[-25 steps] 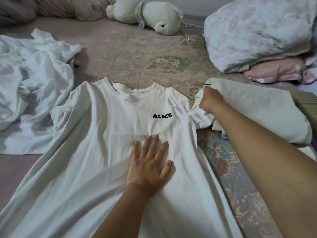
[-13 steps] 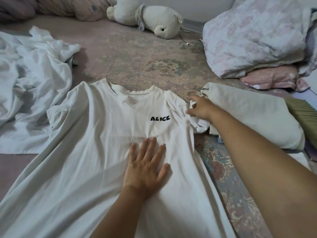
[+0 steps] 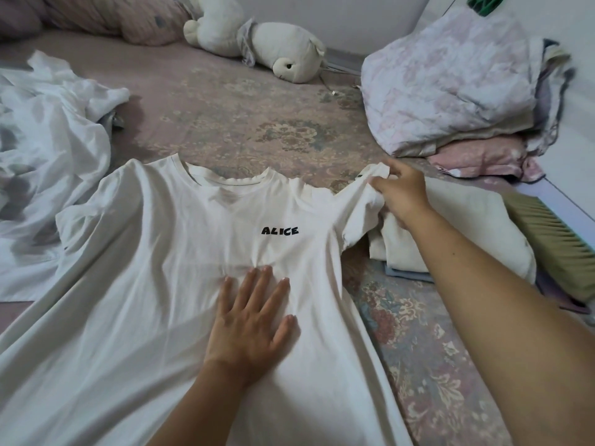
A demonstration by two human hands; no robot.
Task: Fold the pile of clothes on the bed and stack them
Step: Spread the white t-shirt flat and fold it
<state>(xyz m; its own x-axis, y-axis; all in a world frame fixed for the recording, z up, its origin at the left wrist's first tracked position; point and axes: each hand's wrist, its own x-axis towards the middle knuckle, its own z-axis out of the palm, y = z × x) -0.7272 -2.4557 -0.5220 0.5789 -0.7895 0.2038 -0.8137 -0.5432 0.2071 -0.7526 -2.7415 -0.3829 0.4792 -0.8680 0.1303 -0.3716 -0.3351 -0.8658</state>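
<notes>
A white T-shirt with black "ALICE" lettering lies face up on the bed, collar toward the far side. My left hand presses flat on its chest, fingers spread. My right hand pinches the shirt's right sleeve and holds it lifted off the bed. Under that hand, a stack of folded cream clothes sits at the right. A heap of unfolded white clothes lies at the left.
The bed has a floral pink sheet. A white plush toy lies at the back. A folded floral quilt rests on pink bedding at the back right. An olive ribbed item lies beside the folded stack.
My right hand has taken the right sleeve and lifted it up and outward over the folded stack. My left hand stays pressed on the shirt's chest.
</notes>
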